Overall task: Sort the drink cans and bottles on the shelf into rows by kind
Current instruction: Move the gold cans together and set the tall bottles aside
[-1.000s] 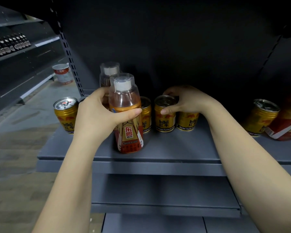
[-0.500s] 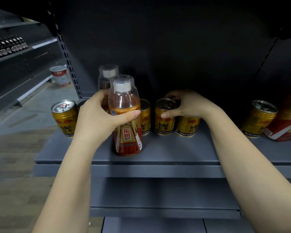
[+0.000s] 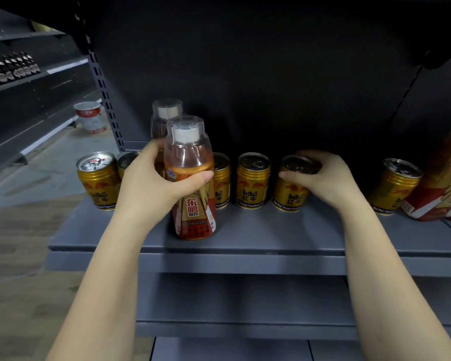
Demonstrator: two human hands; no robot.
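Note:
On the grey shelf (image 3: 271,238), my left hand (image 3: 151,188) grips an orange drink bottle (image 3: 190,178) with a red and gold label, standing upright near the front. A second like bottle (image 3: 164,115) stands right behind it. My right hand (image 3: 323,178) wraps a gold Red Bull can (image 3: 290,196), tilted a little. Another gold can (image 3: 253,181) stands apart to its left, and one (image 3: 221,181) is partly hidden behind the held bottle. Two cans (image 3: 98,181) stand at the far left, one (image 3: 395,186) at the right.
A red and gold pack (image 3: 443,188) lies at the shelf's right edge. Lower grey shelves (image 3: 245,300) jut out below. A slotted upright (image 3: 102,87) borders the left. A white bucket (image 3: 89,117) sits on the aisle floor, and dark bottles (image 3: 11,69) line a far shelf.
My right hand has slid its can to the right, away from the neighbouring can, leaving a gap. The left hand keeps hold of the bottle in about the same place.

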